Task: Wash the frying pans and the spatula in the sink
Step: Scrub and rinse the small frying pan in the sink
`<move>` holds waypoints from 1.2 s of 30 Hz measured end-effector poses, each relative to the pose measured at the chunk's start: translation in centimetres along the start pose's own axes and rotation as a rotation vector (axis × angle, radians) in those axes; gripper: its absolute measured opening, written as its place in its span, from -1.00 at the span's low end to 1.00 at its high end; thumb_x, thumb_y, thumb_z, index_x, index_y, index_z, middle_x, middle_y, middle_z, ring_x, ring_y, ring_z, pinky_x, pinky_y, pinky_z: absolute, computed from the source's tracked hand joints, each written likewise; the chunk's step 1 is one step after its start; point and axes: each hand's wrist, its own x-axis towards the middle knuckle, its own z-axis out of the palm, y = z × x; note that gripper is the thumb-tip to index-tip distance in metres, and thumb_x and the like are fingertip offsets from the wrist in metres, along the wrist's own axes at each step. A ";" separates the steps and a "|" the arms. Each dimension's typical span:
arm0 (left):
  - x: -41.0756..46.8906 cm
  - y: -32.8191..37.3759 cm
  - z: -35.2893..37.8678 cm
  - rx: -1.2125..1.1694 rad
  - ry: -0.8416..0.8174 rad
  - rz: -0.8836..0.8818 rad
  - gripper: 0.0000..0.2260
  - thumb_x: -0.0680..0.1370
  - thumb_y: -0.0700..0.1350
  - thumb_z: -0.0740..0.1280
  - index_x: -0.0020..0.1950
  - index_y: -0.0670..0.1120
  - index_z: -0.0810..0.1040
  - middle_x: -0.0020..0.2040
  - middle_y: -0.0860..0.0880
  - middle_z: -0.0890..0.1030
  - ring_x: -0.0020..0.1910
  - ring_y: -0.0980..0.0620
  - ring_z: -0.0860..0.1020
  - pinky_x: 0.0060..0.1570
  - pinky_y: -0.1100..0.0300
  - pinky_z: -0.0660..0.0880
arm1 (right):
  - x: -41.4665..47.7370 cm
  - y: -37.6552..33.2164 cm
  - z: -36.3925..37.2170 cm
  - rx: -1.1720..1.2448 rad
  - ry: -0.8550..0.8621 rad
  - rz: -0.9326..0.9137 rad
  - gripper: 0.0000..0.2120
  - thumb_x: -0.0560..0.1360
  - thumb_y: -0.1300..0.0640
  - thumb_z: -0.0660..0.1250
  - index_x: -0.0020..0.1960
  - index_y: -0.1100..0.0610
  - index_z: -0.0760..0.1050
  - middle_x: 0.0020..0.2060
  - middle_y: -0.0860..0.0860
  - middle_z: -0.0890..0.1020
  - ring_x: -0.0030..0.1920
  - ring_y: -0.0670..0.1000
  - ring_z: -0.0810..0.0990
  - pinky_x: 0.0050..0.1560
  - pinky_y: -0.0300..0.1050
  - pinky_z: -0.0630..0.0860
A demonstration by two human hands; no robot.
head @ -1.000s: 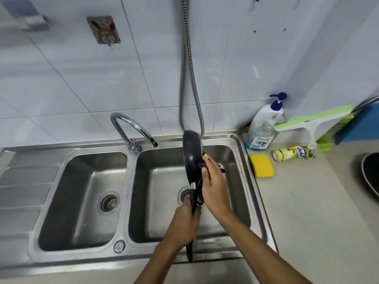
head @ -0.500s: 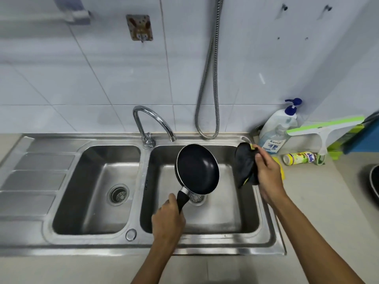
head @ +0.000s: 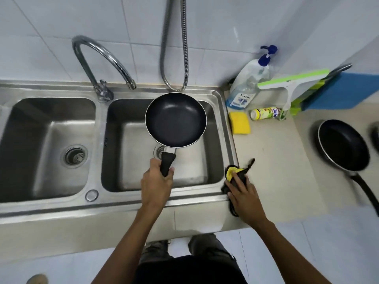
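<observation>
The left hand [head: 158,185] curls tightly round the handle of a small black non-stick frying pan [head: 175,119], held level above the right basin of the stainless-steel double sink [head: 127,203]. The right hand [head: 244,195] lies on a black-and-yellow cloth [head: 233,173] at the sink's right rim; I cannot tell whether it grips the cloth. A larger black frying pan [head: 344,148] sits on the beige counter [head: 276,160].

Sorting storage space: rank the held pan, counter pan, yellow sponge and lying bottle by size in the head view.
1. Held pan and counter pan: alike; held one nearer, so unranked.
2. Yellow sponge.
3. Lying bottle, close behind.
</observation>
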 end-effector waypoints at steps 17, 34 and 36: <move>-11.6 8.6 11.5 -0.277 0.023 -0.068 -0.75 0.65 0.12 0.31 -0.06 -0.04 0.44 -0.27 -0.01 0.60 -0.33 0.06 0.60 -0.33 0.11 0.53 | -2.2 2.6 -5.0 0.317 0.086 -0.053 -0.46 0.66 -0.26 -0.01 0.61 -0.21 0.05 0.45 0.00 0.39 0.41 0.08 0.38 0.35 0.04 0.40; -18.9 18.3 26.8 -0.420 -0.227 0.093 -0.90 0.73 -0.06 0.14 0.20 0.00 0.40 0.03 0.14 0.60 0.00 0.28 0.60 -0.05 0.31 0.55 | -5.1 13.1 -9.9 1.545 -0.109 0.502 -0.73 0.69 0.13 0.17 0.24 -0.03 0.60 0.04 -0.03 0.74 0.03 -0.08 0.72 -0.14 -0.24 0.61; -19.4 18.5 27.8 -0.383 -0.313 0.135 -0.88 0.73 -0.07 0.11 0.26 0.03 0.35 0.09 0.17 0.57 0.03 0.37 0.56 -0.04 0.40 0.52 | -5.3 14.5 -10.0 1.554 -0.083 0.529 -0.74 0.69 0.17 0.18 0.19 0.01 0.63 0.04 0.04 0.74 0.03 -0.03 0.72 -0.17 -0.24 0.59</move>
